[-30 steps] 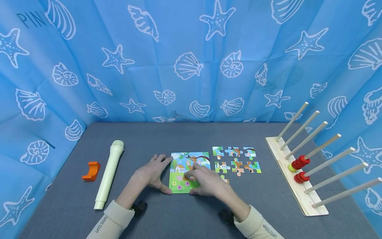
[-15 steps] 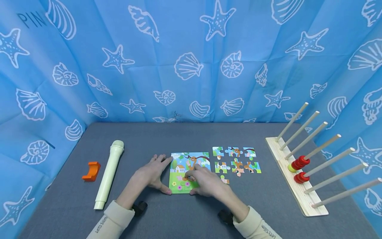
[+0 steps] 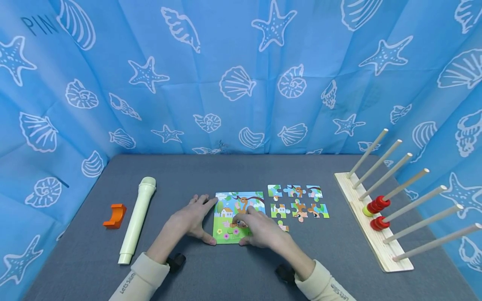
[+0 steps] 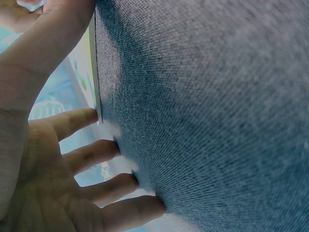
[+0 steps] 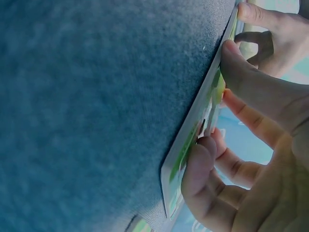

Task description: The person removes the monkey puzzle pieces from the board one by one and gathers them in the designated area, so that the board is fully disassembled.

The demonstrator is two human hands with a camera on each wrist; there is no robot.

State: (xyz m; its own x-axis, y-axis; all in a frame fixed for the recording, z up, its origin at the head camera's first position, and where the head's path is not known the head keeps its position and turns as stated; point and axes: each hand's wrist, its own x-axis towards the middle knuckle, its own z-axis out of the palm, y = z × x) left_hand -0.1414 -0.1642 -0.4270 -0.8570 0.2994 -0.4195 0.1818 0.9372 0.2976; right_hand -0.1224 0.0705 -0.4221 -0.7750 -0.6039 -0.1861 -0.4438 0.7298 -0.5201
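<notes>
A square jigsaw board [image 3: 225,202] with a bright picture of a house, flowers and animals lies flat near the front middle of the table in the head view. My left hand [image 3: 193,218] spans its left side, thumb at the near left corner and index finger by the upper left edge. Its other fingertips rest on the cloth in the left wrist view. Over the lower right of the board, my right hand [image 3: 263,229] pinches a puzzle piece [image 5: 213,115], partly hidden by the fingers and slightly raised. The right thumb touches the board's near edge.
Several loose puzzle pieces [image 3: 278,210] lie in rows right of the board. Far right stands a wooden peg rack [image 3: 359,221] with red and yellow beads [image 3: 376,206]. At left are a pale green microphone-shaped stick [image 3: 138,219] and an orange curved block [image 3: 115,216].
Right fingers shift very slightly over the lower right of the board. The left hand, board and loose pieces stay in place.
</notes>
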